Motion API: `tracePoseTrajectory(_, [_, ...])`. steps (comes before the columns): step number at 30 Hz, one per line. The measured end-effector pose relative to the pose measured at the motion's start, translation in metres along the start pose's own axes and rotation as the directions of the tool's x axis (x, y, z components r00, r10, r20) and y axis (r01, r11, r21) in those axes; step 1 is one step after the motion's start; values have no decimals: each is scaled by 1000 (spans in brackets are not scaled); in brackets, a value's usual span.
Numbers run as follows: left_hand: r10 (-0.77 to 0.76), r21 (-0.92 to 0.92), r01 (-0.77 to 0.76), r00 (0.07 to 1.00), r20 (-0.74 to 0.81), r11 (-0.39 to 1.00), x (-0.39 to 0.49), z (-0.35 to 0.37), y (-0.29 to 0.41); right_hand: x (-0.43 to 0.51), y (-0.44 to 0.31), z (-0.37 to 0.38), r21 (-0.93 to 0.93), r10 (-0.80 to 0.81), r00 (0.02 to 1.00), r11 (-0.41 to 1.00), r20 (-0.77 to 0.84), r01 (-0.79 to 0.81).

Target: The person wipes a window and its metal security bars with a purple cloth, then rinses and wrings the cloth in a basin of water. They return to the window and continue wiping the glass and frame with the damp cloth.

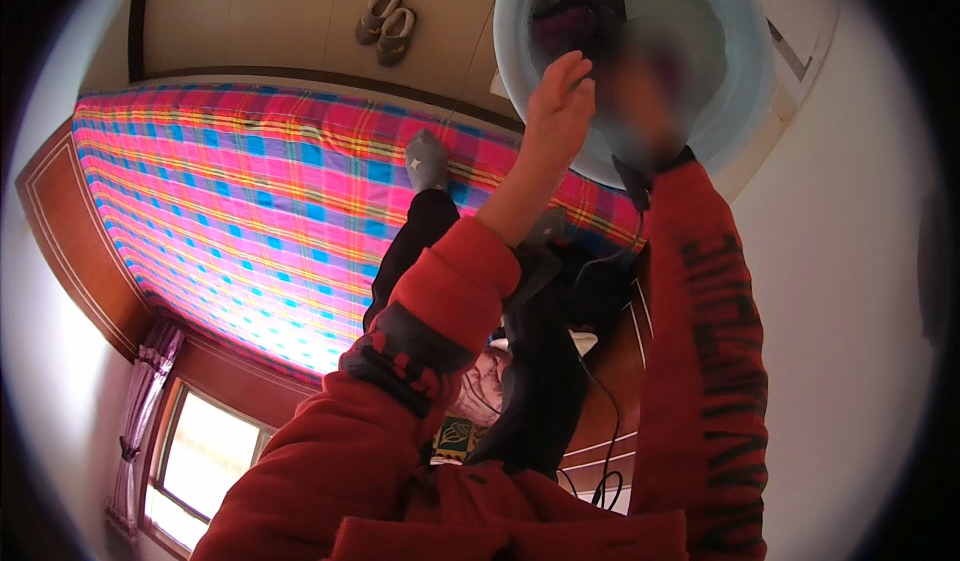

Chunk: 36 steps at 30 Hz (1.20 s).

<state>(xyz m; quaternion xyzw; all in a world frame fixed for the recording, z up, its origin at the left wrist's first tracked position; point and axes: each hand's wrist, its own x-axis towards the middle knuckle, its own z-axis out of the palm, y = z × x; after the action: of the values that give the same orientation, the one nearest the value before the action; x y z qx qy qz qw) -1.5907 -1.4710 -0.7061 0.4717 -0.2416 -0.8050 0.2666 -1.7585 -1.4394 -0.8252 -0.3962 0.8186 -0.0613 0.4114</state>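
Observation:
Before me is a light blue plastic basin (pixel 756 73) with cloudy water in it. A dark item with a purple part (pixel 574 25), seemingly cloth, lies in the water at the basin's left side. My left hand (pixel 561 107) is above the near left rim, fingers a little bent and apart, fingertips close to the dark item and nothing visible in its grasp. Inside the basin, my right hand (pixel 646 111) is blurred over; what it touches or holds cannot be made out. Both arms wear red sleeves, the left one pushed up.
A bed with a bright plaid sheet (pixel 262 178) spans the left. Grey slippers (pixel 386 28) rest on the tiled floor beyond it. A dark cable (pixel 616 418) trails near my legs. Pink fabric (pixel 486 381) lies between them. A white wall (pixel 832 276) rises at the right.

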Motion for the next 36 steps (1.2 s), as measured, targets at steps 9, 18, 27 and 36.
tracePoseTrajectory(9, [-38, 262, 71, 991, -127, 962, 4, 8, -13, -94, -42, -114, 988, 62, 987, -54, 151, -148])
tracePoseTrajectory(18, [-413, -247, 428, 904, 112, 869, -5, 22, 1, -148, -94, -140, 996, -47, 996, 36, -74, 76])
tracePoseTrajectory(27, [-167, -399, 122, 983, -79, 909, 5, 21, 5, -119, -25, -153, 978, 5, 991, 161, -137, 135])
tracePoseTrajectory(36, [-97, -107, 94, 995, -28, 990, 9, 21, -3, -57, 46, -106, 528, 168, 984, 842, -52, -116])
